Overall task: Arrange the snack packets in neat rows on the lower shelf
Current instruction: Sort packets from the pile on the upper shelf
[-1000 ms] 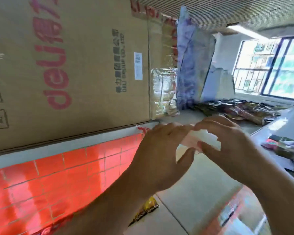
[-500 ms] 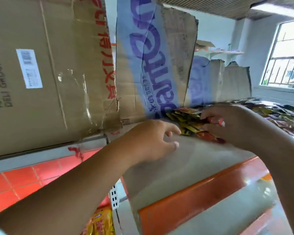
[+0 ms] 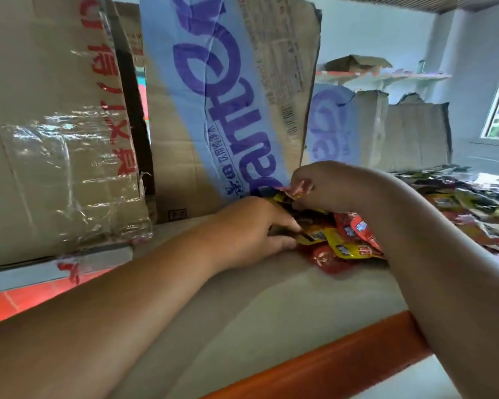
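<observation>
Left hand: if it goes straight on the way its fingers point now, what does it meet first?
The packets on the shelf. The left hand points at that pile, and its fingertips seem to touch the near edge already.

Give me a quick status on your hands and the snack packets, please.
Left hand pinches the snack packets at their edge. Right hand pinches one packet's top. Packets bunched on shelf, no row yet. Cardboard box close behind.

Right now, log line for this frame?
phase: arranging | left hand: grips snack packets on shelf | right hand: pinches pink packet
</observation>
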`<state>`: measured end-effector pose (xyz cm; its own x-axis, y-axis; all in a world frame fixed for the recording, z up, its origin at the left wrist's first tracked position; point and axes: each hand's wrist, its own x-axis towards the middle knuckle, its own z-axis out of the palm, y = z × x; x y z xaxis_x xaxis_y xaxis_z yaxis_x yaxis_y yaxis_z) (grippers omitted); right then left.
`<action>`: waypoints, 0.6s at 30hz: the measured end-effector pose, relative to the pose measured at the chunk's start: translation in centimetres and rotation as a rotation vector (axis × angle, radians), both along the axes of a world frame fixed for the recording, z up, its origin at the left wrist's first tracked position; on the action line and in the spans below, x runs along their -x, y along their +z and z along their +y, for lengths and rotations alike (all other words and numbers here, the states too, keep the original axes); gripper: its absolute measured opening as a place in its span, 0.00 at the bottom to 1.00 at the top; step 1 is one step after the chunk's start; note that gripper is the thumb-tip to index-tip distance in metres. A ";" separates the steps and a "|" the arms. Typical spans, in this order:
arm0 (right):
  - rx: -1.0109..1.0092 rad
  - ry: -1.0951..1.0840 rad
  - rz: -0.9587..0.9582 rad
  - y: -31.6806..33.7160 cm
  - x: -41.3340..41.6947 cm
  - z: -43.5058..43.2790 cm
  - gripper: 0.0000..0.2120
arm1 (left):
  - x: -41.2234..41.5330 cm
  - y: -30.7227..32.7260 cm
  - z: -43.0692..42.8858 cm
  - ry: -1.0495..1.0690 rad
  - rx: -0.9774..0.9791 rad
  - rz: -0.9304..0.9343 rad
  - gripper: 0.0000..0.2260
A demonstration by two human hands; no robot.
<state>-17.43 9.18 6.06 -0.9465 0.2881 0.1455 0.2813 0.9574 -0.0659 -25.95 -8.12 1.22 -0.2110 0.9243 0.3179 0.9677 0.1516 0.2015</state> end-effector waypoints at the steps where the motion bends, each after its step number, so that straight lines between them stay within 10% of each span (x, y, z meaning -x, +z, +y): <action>1: 0.026 0.010 0.018 0.0 -0.2 0.0 0.11 | 0.3 -0.1 -0.2 -0.010 -0.044 -0.018 0.10; 18: 0.299 0.072 -0.028 0.1 -2.0 -0.6 0.20 | 0.3 0.1 -0.4 -0.093 -0.232 0.126 0.09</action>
<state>-15.41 8.54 6.19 -0.9684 0.2463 0.0382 0.2190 0.9142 -0.3409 -26.22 -8.51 1.35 -0.0740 0.8376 0.5413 0.9949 0.0247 0.0978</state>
